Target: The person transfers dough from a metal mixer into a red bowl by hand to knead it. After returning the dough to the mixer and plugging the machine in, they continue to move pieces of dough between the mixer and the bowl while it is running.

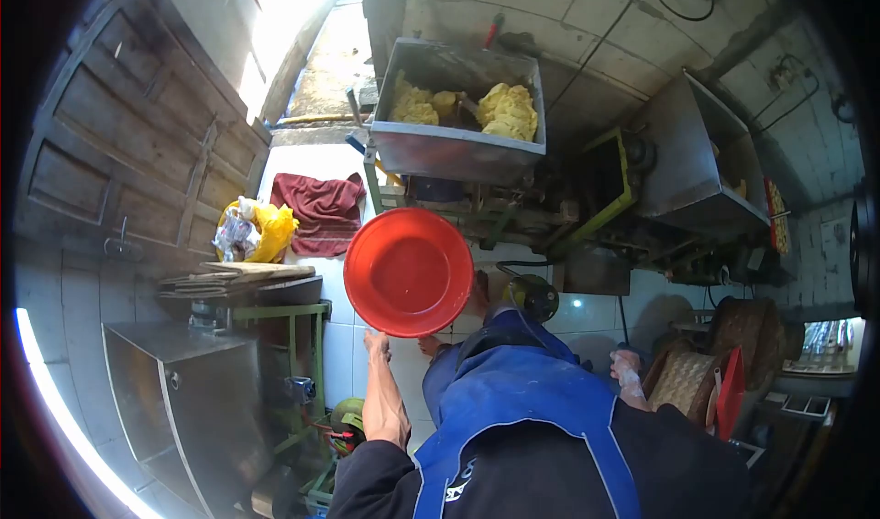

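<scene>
A round red plastic basin (408,272) hangs in front of me, its inside facing up toward the camera. My left hand (376,342) is closed on the basin's near rim; most of its fingers are hidden under the edge. Out to the right, my right hand (626,363) looks pale with powder and holds nothing that I can see. Its fingers are loosely bent and apart, near a woven basket (683,386).
A metal trough (458,148) with yellow dough (507,112) stands ahead on a green frame. Another metal hopper (683,166) is at right. A maroon cloth (316,209) and yellow plastic bag (275,230) lie left, by boards (234,279) and a metal box (215,400).
</scene>
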`<state>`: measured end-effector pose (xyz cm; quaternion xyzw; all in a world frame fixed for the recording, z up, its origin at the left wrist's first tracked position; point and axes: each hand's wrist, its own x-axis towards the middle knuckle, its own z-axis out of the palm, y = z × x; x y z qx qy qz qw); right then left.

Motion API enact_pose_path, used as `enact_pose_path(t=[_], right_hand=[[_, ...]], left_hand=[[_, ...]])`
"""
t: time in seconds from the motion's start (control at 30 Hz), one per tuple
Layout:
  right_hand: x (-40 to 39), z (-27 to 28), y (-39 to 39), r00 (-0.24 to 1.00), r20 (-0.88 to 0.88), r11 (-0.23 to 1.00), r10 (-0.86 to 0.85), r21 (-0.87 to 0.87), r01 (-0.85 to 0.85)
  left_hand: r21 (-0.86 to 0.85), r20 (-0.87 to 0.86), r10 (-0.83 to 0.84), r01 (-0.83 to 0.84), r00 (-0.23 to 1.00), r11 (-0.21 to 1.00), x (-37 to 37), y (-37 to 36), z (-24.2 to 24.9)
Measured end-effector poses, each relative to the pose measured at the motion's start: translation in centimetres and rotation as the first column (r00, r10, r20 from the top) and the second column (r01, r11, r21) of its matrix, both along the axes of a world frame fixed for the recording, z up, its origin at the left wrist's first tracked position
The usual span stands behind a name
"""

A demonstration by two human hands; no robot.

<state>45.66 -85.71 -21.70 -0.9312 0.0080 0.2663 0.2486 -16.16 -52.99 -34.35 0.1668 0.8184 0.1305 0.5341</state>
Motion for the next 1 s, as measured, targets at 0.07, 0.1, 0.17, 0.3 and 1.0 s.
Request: enact_pose_path(t=[0.07, 0.1, 0.17, 0.3, 1.0], right_hand=[[2.4, -0.5, 3.7, 0.983, 0.042, 0.984, 0.177, -0.019, -0.177], [4.8, -1.5, 5.9, 0.893, 0.216, 0.919, 0.395, -0.107, -0.380], [7.7, 0.4, 12.5, 0.738, 0.425, 0.846, 0.524, -0.154, -0.511], [11.9, 9.7, 31.3, 0.697, 0.661, 0.828, 0.277, 0.204, -0.522], [18.6, 29.7, 62.2, 0.722, 0.673, 0.534, 0.163, 0.555, -0.638]], left_hand=[[0.091, -0.138, 0.089, -0.076, 0.986, 0.993, -1.4, 0.9, -3.6], [0.189, -0.264, 0.198, -0.150, 0.944, 0.970, -1.8, 2.0, -4.8], [0.371, -0.229, 0.292, -0.194, 0.928, 0.908, -1.6, 5.5, -0.2], [0.617, 0.113, 0.349, -0.341, 0.930, 0.709, 0.4, 16.9, 13.1], [0.167, -0.790, -0.355, 0.733, 0.500, 0.659, 15.7, 53.2, 34.4]])
